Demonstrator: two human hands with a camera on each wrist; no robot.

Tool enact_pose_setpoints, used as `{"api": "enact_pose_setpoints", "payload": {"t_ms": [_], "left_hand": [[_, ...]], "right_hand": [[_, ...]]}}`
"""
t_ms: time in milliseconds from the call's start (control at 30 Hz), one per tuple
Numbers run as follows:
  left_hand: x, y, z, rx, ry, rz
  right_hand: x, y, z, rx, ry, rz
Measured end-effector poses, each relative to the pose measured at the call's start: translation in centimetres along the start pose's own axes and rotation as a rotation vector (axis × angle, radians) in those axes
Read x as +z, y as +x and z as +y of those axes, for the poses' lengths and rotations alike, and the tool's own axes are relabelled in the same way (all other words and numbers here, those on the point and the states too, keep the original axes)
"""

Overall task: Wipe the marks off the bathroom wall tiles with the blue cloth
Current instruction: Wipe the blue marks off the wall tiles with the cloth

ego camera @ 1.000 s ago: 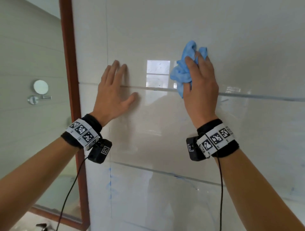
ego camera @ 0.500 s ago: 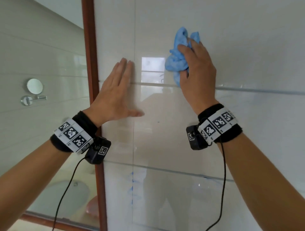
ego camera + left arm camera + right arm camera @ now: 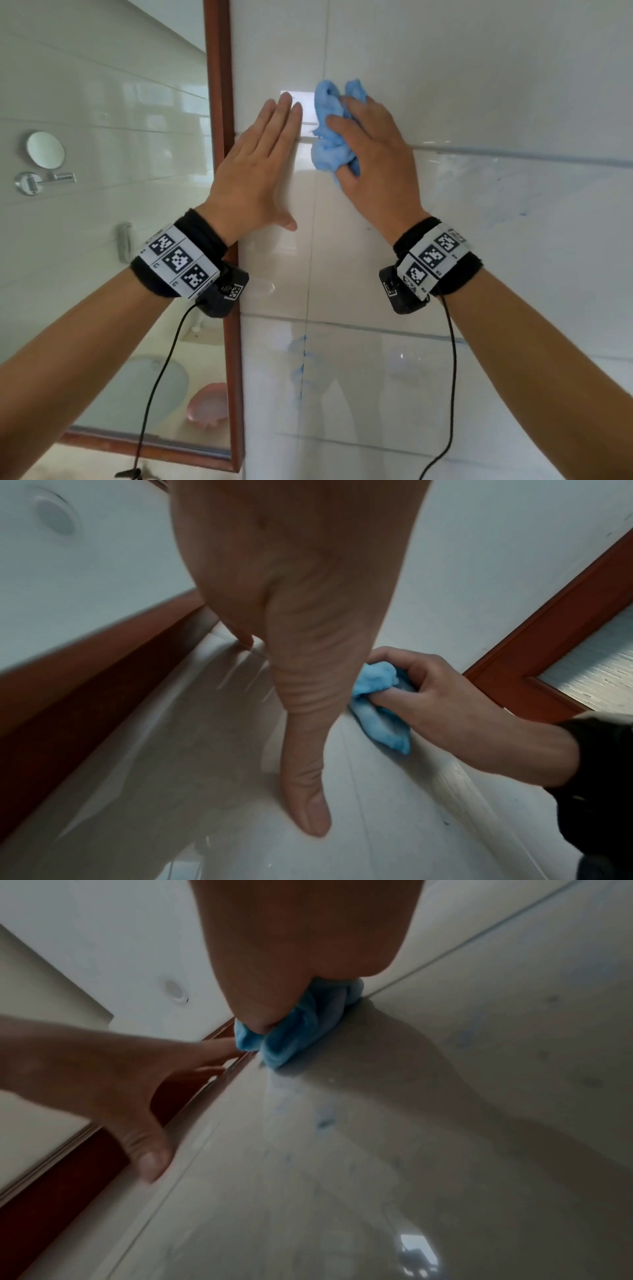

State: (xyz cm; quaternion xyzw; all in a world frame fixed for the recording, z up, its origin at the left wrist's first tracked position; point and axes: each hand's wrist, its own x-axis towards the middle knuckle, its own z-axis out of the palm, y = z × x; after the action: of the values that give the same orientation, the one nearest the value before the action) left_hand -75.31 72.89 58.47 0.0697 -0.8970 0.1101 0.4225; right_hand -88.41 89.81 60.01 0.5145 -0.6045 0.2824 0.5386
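A crumpled blue cloth (image 3: 330, 132) is pressed on the glossy white wall tiles (image 3: 479, 85), over a horizontal grout line. My right hand (image 3: 371, 154) grips the cloth (image 3: 377, 696), fingers curled round it (image 3: 301, 1023). My left hand (image 3: 260, 161) lies flat on the tile just left of the cloth, fingers straight, thumb spread (image 3: 308, 791). Faint blue marks (image 3: 507, 209) smear the tile right of my right wrist. More blue marks (image 3: 301, 356) run down a vertical grout line below. In the right wrist view, blue smudges (image 3: 323, 1122) sit below the cloth.
A red-brown wooden frame (image 3: 222, 137) with a mirror (image 3: 102, 171) borders the tiles on the left. The mirror reflects a round wall mirror (image 3: 44, 150), a basin and a pink bowl (image 3: 209, 406). Black cables (image 3: 161, 373) hang from both wrist cameras.
My right hand has carried the cloth leftward along the grout line, close to my left hand. The left hand has stayed flat on the tile. The view has shifted to the left.
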Motion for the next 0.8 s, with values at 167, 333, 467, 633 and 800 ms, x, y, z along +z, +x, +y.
{"api": "enact_pose_setpoints", "payload": {"t_ms": [167,333,467,633,800], "left_hand": [[-0.1,-0.4,-0.2,0.030,-0.003,0.028],[0.5,-1.7,0.1,0.018,-0.015,0.052],[1.4,-3.9,0.2,-0.020,-0.040,0.060],[3.7,-8.0,0.7,-0.014,-0.037,0.010],[6.1,-10.9,1.0,0.006,0.004,-0.044]], "right_hand": [[1.5,-2.4,-1.2,-0.034,-0.012,0.036],[1.9,-3.8,-1.8,-0.048,-0.041,0.022],[3.6,-8.1,-2.5,-0.113,-0.075,-0.013],[5.0,-13.5,-4.6,-0.162,-0.067,-0.005],[6.1,-18.9,-5.8,-0.189,-0.057,-0.066]]}}
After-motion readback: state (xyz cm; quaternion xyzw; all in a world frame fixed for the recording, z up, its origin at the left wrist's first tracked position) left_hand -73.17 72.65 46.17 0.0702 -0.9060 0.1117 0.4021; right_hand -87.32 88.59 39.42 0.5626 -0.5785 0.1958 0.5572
